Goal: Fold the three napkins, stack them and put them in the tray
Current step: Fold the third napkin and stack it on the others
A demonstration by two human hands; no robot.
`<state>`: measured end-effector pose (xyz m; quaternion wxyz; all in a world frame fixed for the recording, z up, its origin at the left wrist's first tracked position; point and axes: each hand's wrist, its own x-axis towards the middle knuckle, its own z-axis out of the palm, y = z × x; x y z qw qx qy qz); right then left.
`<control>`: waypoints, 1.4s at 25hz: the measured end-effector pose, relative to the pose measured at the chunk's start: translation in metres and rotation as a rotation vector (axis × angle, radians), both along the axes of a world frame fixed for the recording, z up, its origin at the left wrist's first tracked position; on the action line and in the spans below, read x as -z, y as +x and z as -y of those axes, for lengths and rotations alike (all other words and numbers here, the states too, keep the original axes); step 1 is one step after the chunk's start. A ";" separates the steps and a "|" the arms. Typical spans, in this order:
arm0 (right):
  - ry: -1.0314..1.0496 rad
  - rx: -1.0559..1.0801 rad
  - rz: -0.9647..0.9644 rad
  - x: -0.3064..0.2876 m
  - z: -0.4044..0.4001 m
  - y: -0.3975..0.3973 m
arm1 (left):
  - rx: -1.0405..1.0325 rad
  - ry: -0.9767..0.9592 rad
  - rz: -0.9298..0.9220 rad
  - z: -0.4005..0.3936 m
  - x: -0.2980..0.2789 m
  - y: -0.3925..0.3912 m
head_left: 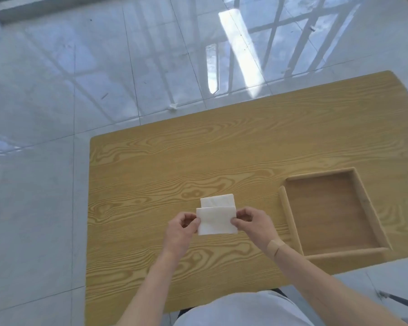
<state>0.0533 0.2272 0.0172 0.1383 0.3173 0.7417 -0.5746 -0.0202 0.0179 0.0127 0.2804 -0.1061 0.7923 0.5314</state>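
A folded white napkin (216,221) is held just above the wooden table, pinched at both side edges. My left hand (183,228) grips its left edge and my right hand (251,223) grips its right edge. Directly behind it lies another folded white napkin (218,200) flat on the table, partly hidden by the held one; how many layers it has I cannot tell. The wooden tray (290,217) with raised rims stands to the right of my right hand and holds nothing.
The light wood-grain table (174,161) reaches far back and left. Its left edge and far edge drop to a glossy tiled floor (57,90). A beige plaster sits on my right wrist.
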 end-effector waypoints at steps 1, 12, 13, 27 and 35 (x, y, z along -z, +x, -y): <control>0.011 0.013 0.006 0.003 -0.001 -0.001 | 0.014 -0.008 0.007 -0.002 0.003 -0.003; 0.140 0.048 0.110 0.030 -0.002 -0.027 | 0.056 -0.087 0.107 -0.015 0.035 -0.028; 0.140 0.043 0.117 0.032 -0.003 -0.029 | 0.057 -0.102 0.102 -0.017 0.037 -0.030; 0.193 0.002 0.212 0.049 -0.015 -0.051 | 0.040 -0.213 0.101 -0.027 0.055 -0.041; 0.215 -0.070 0.231 0.046 -0.015 -0.050 | 0.041 -0.252 0.073 -0.027 0.054 -0.042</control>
